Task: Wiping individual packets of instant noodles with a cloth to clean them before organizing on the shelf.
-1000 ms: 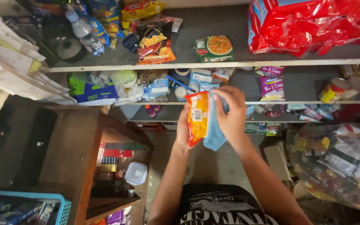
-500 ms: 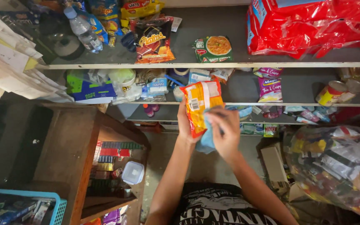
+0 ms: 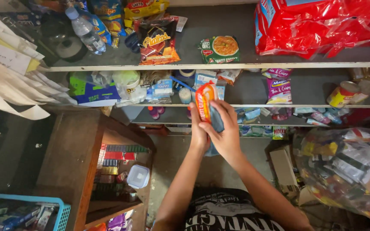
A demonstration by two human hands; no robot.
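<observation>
Fingers of both hands, left hand [image 3: 199,132] and right hand [image 3: 225,134], close around an orange snack packet [image 3: 205,102]; its contents are unseen.

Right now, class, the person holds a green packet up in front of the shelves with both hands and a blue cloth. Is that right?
Not quite: the head view shows the packet is orange, not green. Both hands, left hand and right hand, do hold it before the shelves, with a blue cloth.
</observation>
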